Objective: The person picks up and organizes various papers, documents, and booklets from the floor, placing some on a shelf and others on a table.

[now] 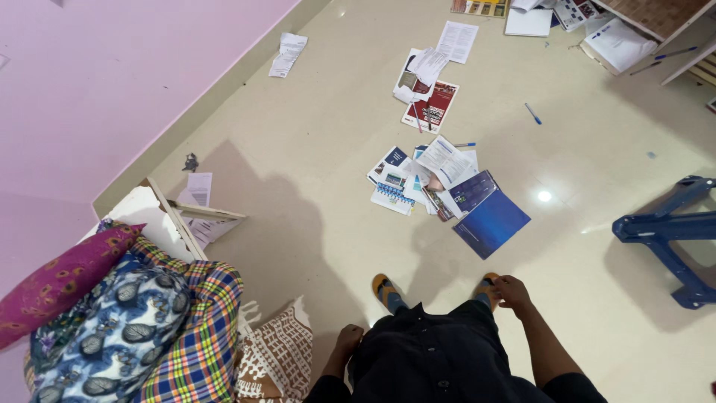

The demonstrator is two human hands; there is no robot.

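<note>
I look straight down at my dark clothing and my two feet in orange sandals on a cream tiled floor. My left hand (348,339) hangs at my side, fingers curled, holding nothing that I can see. My right hand (512,291) hangs by my right foot, fingers loosely bent, also without anything in it. In front of my feet lies a heap of papers and booklets (425,179), with a blue folder (492,222) at its near edge. Both hands are well apart from it.
More papers and a red leaflet (431,104) lie farther off, with pens (532,113) scattered about. Folded patterned cloths (119,321) are piled at the left by a white board (160,216). A blue plastic frame (671,231) stands at the right. A pink wall (112,75) runs along the left.
</note>
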